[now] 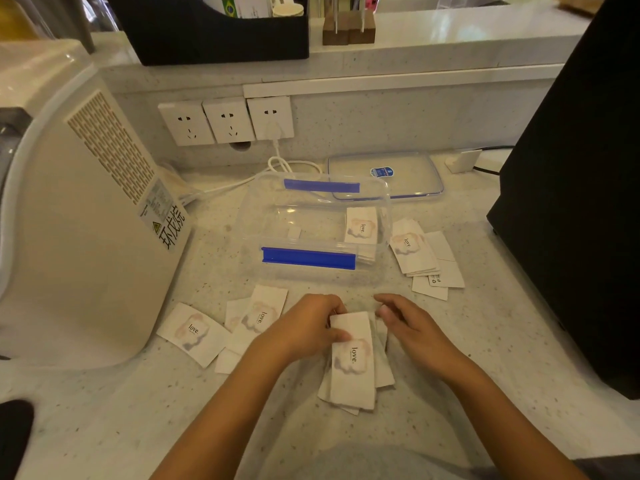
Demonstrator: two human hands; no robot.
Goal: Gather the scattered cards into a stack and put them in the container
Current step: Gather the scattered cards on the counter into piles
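White cards printed with "love." lie scattered on a speckled counter. My left hand (311,327) grips a loose stack of cards (353,368) at its top left edge. My right hand (412,323) hovers just right of the stack, fingers apart, holding nothing. More cards lie to the left (194,332), (259,317). Another pile of cards (415,251) sits right of the clear container (270,216), which has blue clips. One card (362,226) shows inside the container at its right end.
The container's clear lid (408,161) lies behind it. A large white appliance (79,216) stands at the left and a black box (575,202) at the right. Wall sockets (225,121) with a white cable (280,164) are at the back.
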